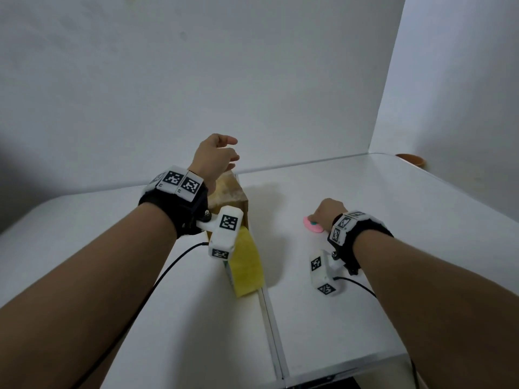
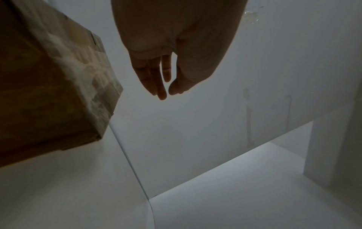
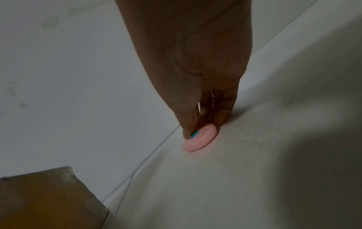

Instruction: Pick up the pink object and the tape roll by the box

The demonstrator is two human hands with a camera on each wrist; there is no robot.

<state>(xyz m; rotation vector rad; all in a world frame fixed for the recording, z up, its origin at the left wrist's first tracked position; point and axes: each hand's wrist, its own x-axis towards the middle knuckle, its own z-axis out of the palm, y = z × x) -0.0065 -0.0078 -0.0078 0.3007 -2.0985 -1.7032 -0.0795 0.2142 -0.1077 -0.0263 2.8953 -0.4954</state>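
My left hand (image 1: 224,155) hangs in the air above the far end of a taped brown cardboard box (image 1: 231,192), fingers loosely straight and holding nothing. In the left wrist view the left hand (image 2: 166,93) is empty, with the box (image 2: 49,85) to its left. My right hand (image 1: 320,217) reaches down to the white table (image 1: 365,304) and pinches a small pink disc (image 1: 312,226) with a teal mark. In the right wrist view the thumb and fingers of that hand (image 3: 201,127) grip the edges of the pink disc (image 3: 201,139), which lies flat on the table.
A yellow sponge-like block (image 1: 247,265) leans against the near side of the box. A seam (image 1: 271,318) runs down the middle of the table. An orange bowl (image 1: 411,159) sits at the far right corner. White walls stand close behind and to the right.
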